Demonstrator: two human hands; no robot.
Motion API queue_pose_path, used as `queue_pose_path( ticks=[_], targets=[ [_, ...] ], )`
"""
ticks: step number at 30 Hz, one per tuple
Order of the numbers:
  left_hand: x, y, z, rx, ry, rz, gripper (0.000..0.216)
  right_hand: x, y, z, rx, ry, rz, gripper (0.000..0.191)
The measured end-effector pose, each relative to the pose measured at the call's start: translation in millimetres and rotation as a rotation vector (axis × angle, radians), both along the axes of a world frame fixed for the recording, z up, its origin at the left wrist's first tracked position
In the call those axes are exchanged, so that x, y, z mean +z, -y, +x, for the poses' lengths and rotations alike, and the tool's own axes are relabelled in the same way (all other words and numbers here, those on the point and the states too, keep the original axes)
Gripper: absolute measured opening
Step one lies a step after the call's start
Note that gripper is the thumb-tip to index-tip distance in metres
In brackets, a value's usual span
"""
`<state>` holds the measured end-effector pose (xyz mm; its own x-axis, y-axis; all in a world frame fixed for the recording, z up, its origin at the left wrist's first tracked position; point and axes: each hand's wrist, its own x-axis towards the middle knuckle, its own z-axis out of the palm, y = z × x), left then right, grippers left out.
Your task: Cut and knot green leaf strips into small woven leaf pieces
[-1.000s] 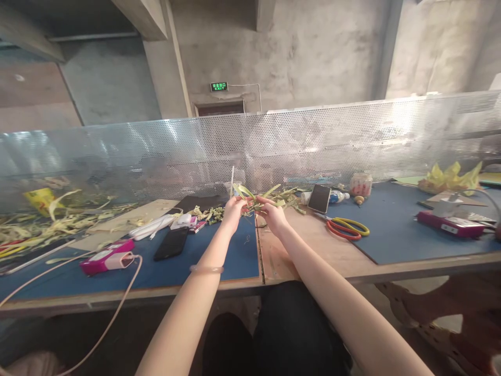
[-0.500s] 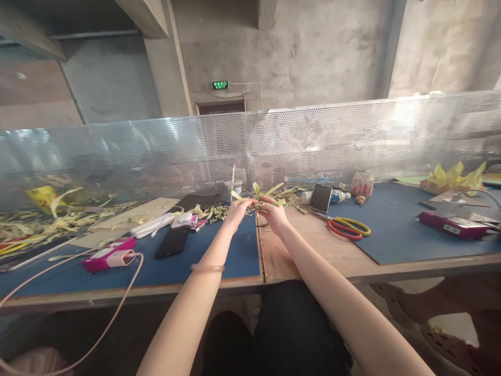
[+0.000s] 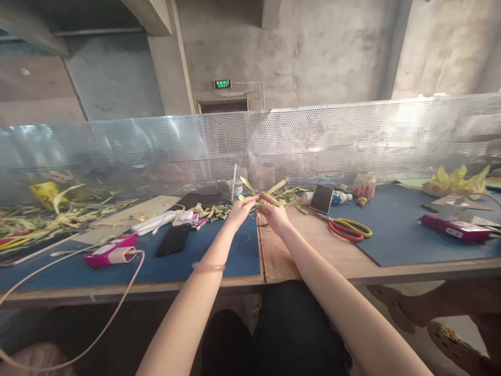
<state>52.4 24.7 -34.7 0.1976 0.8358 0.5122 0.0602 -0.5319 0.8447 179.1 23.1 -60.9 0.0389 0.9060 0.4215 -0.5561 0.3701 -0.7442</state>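
Close together over the table's middle, my left hand (image 3: 240,212) and my right hand (image 3: 275,214) pinch the same small bunch of pale green leaf strips (image 3: 276,186). Strip ends stick up and out on both sides of the fingers. How the strips are joined is hidden by my hands. Behind and right of my right hand lies a loose pile of similar strips (image 3: 291,197). Left of my left hand are knotted or braided green pieces (image 3: 219,211).
Right of me lie scissors (image 3: 349,228) with red and yellow handles, a phone-like device (image 3: 322,199) leaning on a bottle, and a jar (image 3: 364,186). To the left are a black phone (image 3: 173,239) and a magenta power strip (image 3: 110,251) with a cable. A perforated metal screen (image 3: 305,141) stands behind.
The leaf strips between my fingers have turned a little, the upright one now leaning further left. My hands stay in nearly the same place. The whole view has shifted slightly.
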Motion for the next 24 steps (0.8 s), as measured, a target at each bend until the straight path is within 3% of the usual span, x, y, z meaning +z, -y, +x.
queue_pose_path(
  ticks=[9,14,20,24],
  targets=[
    [-3.8,-9.2,-3.2,0.057,0.068,0.016,0.035,-0.7,0.1,-0.6,-0.04,0.05,-0.011,0.051],
    [-3.7,-13.0,-8.3,0.066,0.095,0.037,0.041,9.1,13.0,1.8,0.109,0.088,-0.003,0.037],
    [-0.5,-14.7,-12.9,0.082,0.155,0.03,0.039,16.6,23.1,8.9,0.355,0.072,-0.024,0.074],
    [1.5,-11.0,-11.6,0.051,0.142,0.005,0.034,12.8,17.9,5.2,0.236,0.14,0.006,0.044]
  ],
)
